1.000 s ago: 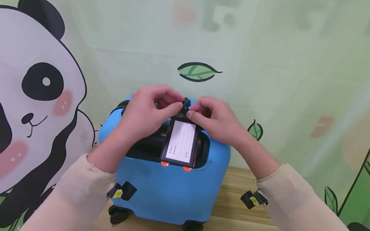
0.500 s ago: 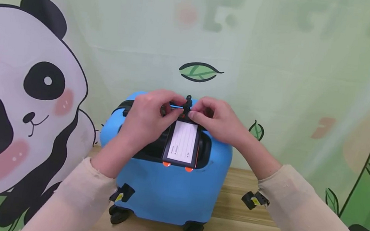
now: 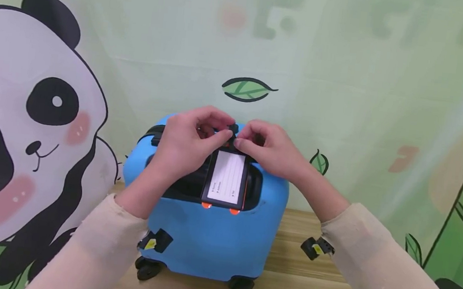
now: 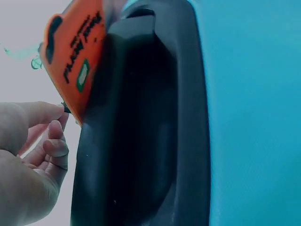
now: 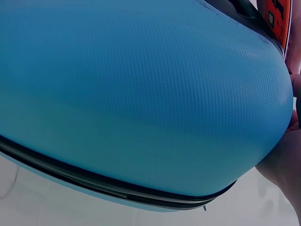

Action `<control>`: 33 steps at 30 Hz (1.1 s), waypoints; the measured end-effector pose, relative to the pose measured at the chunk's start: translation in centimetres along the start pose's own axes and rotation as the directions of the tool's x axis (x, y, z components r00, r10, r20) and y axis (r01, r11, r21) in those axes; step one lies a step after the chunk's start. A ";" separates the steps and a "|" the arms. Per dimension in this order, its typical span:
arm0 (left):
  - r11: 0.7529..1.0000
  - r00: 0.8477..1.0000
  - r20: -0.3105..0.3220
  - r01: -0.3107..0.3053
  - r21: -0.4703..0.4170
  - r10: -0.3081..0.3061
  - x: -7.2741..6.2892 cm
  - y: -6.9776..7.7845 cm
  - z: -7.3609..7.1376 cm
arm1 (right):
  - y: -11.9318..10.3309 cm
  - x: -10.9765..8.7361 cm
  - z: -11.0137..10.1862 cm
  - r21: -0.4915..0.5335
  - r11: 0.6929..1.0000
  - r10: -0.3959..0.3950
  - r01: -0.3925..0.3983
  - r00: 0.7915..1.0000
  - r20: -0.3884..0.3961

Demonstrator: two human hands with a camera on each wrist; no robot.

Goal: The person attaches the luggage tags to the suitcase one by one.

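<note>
A blue suitcase point(image 3: 213, 241) stands upright on its wheels, a black recessed handle point(image 4: 146, 127) on its upper side. A luggage tag point(image 3: 226, 177), white card facing up and orange back showing in the left wrist view, lies over that handle. At the tag's upper end, my left hand point(image 3: 185, 137) pinches a small black strap point(image 3: 233, 128) between thumb and fingers. Close beside it, my right hand point(image 3: 271, 148) pinches the strap's base where it meets the tag. Fingertips hide most of the strap, so how it is fastened cannot be seen.
The suitcase stands on a wood-grain surface point(image 3: 306, 284). Behind it hangs a pale green backdrop point(image 3: 348, 81) printed with a panda and leaves. Small black wrist devices point(image 3: 317, 248) are worn at both sleeves.
The black strap's end stood up higher half a second ago and now sits lower between the left fingers. The left fingertips have shifted slightly over it. The right hand stays in nearly the same place.
</note>
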State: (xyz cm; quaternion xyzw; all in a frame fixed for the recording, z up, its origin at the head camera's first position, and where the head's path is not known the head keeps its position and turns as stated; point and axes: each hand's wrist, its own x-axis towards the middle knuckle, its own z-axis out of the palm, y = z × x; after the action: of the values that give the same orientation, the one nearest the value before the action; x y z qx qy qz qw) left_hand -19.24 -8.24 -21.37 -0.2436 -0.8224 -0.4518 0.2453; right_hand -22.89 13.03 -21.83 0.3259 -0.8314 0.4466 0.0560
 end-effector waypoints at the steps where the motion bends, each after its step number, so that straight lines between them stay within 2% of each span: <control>1: 0.999 0.999 0.008 0.038 -0.032 -0.038 0.0 0.0 -0.1 | 0.0 0.0 0.0 0.001 1.000 0.004 -0.004 1.000 0.003; 3: 0.989 0.993 0.023 0.117 -0.095 -0.116 0.0 0.1 -0.2 | -0.1 0.1 0.0 0.004 1.000 0.010 -0.010 1.000 0.006; 6: 0.963 0.976 0.035 0.219 -0.155 -0.216 0.0 0.2 -0.3 | 0.1 0.2 0.0 0.010 1.000 0.018 -0.018 1.000 0.011; 9: 0.950 0.964 0.035 0.264 -0.164 -0.262 -0.2 0.4 -0.3 | 0.2 0.3 0.0 0.012 1.000 0.024 -0.024 1.000 0.012; 12: 0.957 0.967 0.030 0.256 -0.134 -0.255 -0.3 0.4 -0.3 | 0.3 0.2 0.0 0.011 0.999 0.030 -0.030 1.000 0.009; 20: 0.984 0.984 0.014 0.177 -0.035 -0.177 -0.8 0.3 -0.1 | 0.3 0.2 0.1 0.012 1.000 0.018 -0.018 1.000 0.004; 33: 0.987 0.986 0.052 0.155 0.043 -0.157 -1.1 0.1 -0.3 | 0.2 0.2 0.2 0.022 1.000 0.011 -0.011 1.000 0.001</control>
State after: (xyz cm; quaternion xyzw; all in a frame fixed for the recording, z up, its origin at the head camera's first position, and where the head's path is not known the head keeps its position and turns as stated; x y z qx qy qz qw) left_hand -18.25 -8.62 -21.88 -0.1862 -0.8540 -0.4467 0.1910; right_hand -23.11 12.88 -22.05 0.3220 -0.8281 0.4562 0.0497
